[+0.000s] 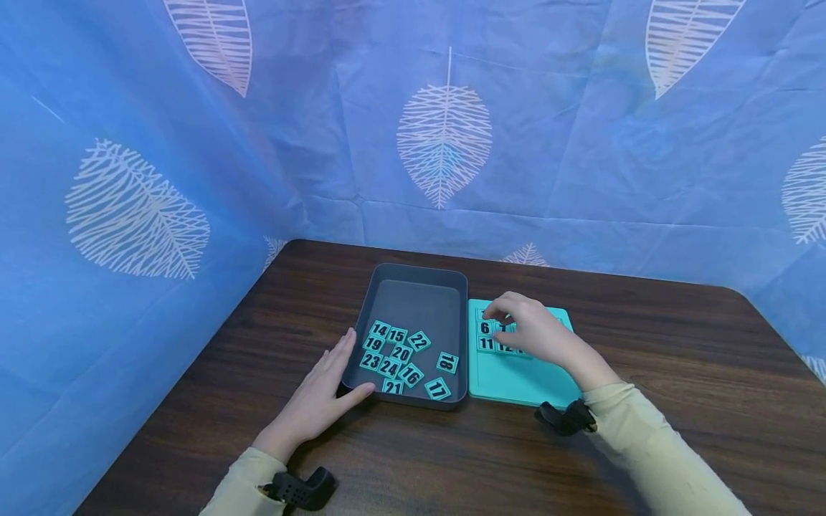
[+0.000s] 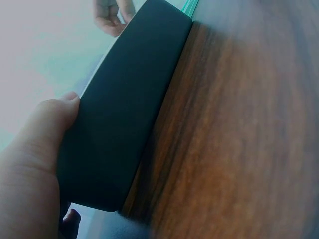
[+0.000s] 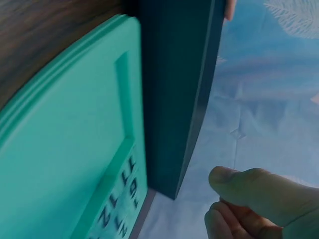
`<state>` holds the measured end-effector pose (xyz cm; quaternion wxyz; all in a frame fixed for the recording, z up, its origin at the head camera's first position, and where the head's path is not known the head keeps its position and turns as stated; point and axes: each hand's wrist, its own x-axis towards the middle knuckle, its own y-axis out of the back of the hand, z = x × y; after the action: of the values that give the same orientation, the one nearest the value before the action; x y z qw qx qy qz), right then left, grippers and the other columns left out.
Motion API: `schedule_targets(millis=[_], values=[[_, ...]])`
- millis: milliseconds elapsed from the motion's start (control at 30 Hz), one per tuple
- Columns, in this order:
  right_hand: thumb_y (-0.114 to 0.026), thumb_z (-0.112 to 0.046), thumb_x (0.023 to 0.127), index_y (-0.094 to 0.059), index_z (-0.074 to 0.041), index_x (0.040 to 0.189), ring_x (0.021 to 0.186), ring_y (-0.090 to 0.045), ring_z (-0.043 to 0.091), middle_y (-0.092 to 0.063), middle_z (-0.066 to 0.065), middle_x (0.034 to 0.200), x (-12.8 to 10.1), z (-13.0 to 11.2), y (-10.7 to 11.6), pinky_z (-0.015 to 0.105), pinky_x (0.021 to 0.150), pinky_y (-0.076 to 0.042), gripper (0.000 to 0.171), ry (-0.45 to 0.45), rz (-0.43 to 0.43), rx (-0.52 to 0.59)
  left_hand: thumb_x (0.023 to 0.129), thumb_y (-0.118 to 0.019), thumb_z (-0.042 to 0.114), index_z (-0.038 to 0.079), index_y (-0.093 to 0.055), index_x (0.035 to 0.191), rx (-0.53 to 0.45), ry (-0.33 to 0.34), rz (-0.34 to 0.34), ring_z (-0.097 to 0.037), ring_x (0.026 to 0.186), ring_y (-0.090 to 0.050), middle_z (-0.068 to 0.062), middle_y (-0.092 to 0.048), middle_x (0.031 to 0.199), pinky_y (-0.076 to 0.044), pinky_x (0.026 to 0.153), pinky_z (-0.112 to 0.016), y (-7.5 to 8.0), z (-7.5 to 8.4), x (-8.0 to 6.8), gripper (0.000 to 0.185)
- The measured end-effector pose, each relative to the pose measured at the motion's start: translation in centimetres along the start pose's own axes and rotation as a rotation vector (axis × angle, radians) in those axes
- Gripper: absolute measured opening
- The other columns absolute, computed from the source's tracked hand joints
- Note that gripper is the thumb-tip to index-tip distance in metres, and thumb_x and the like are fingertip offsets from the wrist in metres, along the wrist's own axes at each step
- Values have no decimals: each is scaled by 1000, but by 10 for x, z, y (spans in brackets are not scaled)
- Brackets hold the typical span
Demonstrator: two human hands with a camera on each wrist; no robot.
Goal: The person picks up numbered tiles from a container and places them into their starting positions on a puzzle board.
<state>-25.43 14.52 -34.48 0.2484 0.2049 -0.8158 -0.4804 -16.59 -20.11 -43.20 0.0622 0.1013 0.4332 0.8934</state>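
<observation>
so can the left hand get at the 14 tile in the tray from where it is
Probably yes: the left hand rests on the dark tray's near-left corner, the tray is open-topped, and the 14 tile lies uncovered just past its fingertips.

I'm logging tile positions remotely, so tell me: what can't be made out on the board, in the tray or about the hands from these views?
- Head view: the right hand covers most numbered tiles on the teal board; whether it pinches one is hidden.
- Head view: tile 21 is partly cut off by the grey tray wall.
- Left wrist view: the tray's outer wall hides its contents; the left hand rests against it.
- Right wrist view: board numbers are blurred.
</observation>
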Motion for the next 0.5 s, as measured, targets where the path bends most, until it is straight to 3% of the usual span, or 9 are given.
schedule_targets(millis=[500], values=[[-73,-5,83,-67,-6,107,93,-57,25,-60,7,104,44,-41,-18,41,81,-52,24,78,-27,98,89,-55,59,17,-9,155,-3,-18,5,-19,144,-10,-1,-10,160,-12,115,-47,0,0,-1,90]])
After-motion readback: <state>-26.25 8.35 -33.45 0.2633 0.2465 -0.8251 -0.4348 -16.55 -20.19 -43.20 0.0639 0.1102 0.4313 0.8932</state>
